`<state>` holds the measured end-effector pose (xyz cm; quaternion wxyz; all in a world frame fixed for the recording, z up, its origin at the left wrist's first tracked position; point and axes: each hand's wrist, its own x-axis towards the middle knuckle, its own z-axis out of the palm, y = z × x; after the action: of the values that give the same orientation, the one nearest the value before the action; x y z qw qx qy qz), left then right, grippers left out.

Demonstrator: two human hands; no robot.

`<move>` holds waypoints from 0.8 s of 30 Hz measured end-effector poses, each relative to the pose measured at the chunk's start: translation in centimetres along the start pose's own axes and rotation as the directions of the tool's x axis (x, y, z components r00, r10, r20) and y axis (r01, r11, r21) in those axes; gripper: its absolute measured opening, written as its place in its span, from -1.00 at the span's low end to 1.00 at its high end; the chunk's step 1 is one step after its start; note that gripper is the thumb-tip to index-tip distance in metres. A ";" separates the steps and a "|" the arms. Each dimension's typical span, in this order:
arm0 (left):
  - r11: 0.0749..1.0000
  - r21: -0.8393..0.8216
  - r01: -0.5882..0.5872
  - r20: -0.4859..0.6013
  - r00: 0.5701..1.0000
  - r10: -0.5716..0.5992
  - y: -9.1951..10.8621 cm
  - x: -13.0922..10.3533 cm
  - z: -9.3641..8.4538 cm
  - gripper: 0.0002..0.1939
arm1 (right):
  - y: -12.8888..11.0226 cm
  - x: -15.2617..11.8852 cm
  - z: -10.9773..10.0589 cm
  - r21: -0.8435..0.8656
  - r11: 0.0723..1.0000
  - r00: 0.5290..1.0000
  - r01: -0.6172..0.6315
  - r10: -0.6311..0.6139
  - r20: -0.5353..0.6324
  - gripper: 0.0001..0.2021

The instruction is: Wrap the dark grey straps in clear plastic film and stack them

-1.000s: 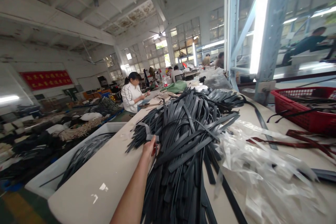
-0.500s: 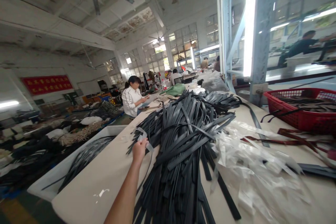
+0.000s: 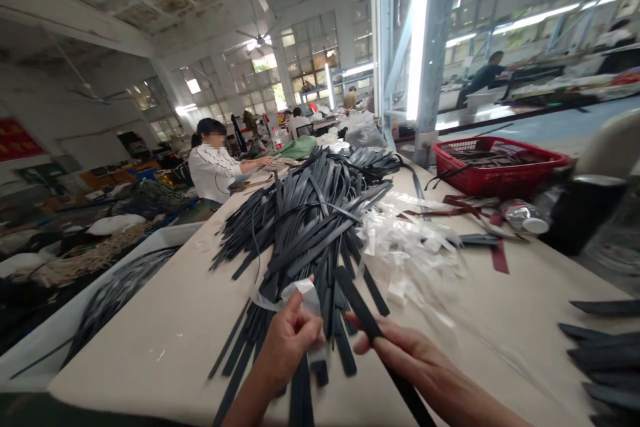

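In the head view a big heap of dark grey flat straps (image 3: pixel 295 213) lies along the middle of the table. My left hand (image 3: pixel 295 330) is closed on a whitish translucent plastic strip (image 3: pixel 304 290), just over the near end of the heap. Beside it, my right hand (image 3: pixel 400 343) grips a single dark strap (image 3: pixel 363 307) between thumb and fingers. That strap slants from upper left down past the bottom edge of the view. The two hands are apart. A crumpled pile of clear plastic strips (image 3: pixel 405 247) lies right of the heap.
A red basket (image 3: pixel 500 170) with straps stands at the right, near a plastic bottle (image 3: pixel 525 216). More dark straps (image 3: pixel 600 347) lie at the right edge. A white bin (image 3: pixel 30 353) of straps sits left of the table (image 3: pixel 145 320). A co-worker (image 3: pixel 213 163) sits at the far left side.
My left hand has come nearer and to the right with the plastic strip. My right hand has entered holding a strap. The view has turned to the right.
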<state>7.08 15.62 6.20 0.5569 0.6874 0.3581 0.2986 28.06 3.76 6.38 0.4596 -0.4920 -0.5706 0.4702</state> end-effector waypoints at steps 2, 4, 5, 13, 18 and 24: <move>1.000 0.023 0.008 0.015 1.000 -0.009 -0.1 -0.4 0.7 -0.56 | -1.4 2.9 1.5 0.028 0.996 0.993 0.087 -0.089 0.080 -0.60; 0.999 -0.039 0.016 0.013 1.000 -0.016 -0.4 -0.7 1.2 -0.58 | -1.7 5.2 2.8 -0.040 0.993 0.992 0.115 -0.112 0.065 -0.62; 0.994 -0.104 0.023 0.009 1.000 -0.022 -0.6 -0.9 1.3 -0.53 | -1.6 6.2 3.2 -0.090 0.990 0.994 0.108 -0.105 0.036 -0.63; 0.922 -0.321 0.216 0.031 0.975 -0.218 -3.1 -3.4 1.3 -0.61 | -2.5 9.4 3.0 -0.336 0.939 0.987 0.076 -0.118 -0.107 -0.70; 0.927 -0.256 0.273 0.052 0.962 -0.269 -3.2 -3.8 1.4 -0.64 | -2.9 9.6 4.0 -0.374 0.920 0.984 0.118 -0.159 -0.080 -0.74; 0.890 -0.376 0.256 0.042 0.965 -0.259 -2.8 -3.7 1.8 -0.70 | -2.3 8.2 4.0 -0.203 0.976 0.986 0.082 -0.108 -0.124 -0.65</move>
<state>5.94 11.93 3.04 0.7120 0.5121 0.3842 0.2886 23.07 11.40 8.64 0.4678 -0.5378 -0.6052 0.3544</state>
